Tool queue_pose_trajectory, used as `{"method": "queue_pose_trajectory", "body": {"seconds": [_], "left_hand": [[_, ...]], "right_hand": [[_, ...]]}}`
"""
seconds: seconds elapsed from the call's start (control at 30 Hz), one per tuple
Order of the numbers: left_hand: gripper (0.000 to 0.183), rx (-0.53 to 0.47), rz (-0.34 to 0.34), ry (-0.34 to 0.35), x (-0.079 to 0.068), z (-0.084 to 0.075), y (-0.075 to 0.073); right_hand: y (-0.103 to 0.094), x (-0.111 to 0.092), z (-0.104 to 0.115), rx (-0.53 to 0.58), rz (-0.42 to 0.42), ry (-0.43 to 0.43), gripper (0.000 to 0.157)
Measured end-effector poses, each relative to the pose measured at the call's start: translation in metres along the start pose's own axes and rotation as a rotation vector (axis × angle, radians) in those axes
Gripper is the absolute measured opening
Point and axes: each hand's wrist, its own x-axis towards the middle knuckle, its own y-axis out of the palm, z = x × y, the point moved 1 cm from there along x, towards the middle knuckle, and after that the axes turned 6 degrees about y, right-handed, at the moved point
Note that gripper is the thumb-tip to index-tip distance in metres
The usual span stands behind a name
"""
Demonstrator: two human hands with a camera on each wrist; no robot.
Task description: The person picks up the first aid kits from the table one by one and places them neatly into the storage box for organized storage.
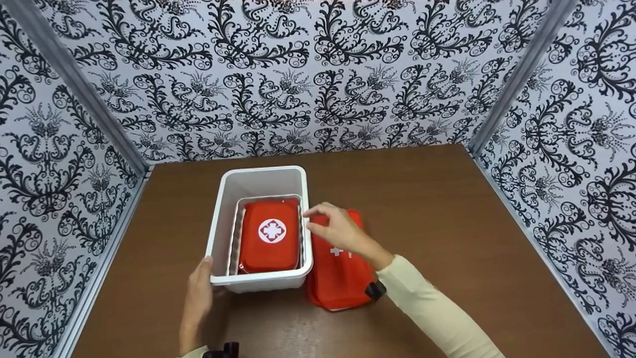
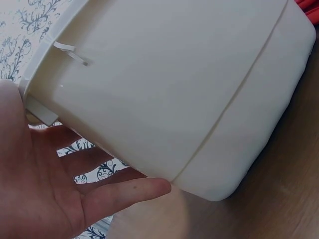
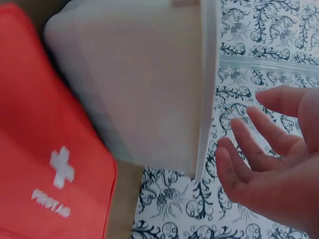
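Observation:
A white plastic bin (image 1: 263,278) stands at centre left. Inside it lies a clear plastic container (image 1: 235,233), and within that a red first aid case (image 1: 253,216) with a round white cross emblem. My left hand (image 1: 199,291) touches the bin's near left corner by the rim, its fingers extended along the outside in the left wrist view. Over the bin's right rim hovers my right hand (image 1: 338,228), thumb and fingers apart with nothing between them. Beneath it, against the bin's right side, lies a flat red first aid pouch (image 1: 343,278), partly covered by the hand.
The brown wooden table (image 1: 422,199) is bounded by patterned walls at the back and on both sides. Grey metal strips (image 1: 521,67) run along the wall corners. A dark camera (image 1: 375,290) sits on the right wrist.

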Motion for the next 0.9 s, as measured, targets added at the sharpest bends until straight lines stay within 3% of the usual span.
{"method": "queue_pose_trajectory", "body": {"seconds": [0.4,0.7,0.9], "left_hand": [[0.06,-0.014,0.01,-0.018,0.004,0.003,-0.001],[0.059,-0.014,0.009,-0.013,0.004,0.002,0.0],[0.059,-0.014,0.015,-0.016,0.003,0.003,-0.001]], "right_hand": [[0.0,-0.027,-0.047,-0.127,-0.167,-0.085,0.041],[-0.004,-0.039,-0.071,-0.2,-0.209,-0.045,0.048],[-0.003,-0.044,-0.083,-0.22,-0.232,0.056,0.05]]}}
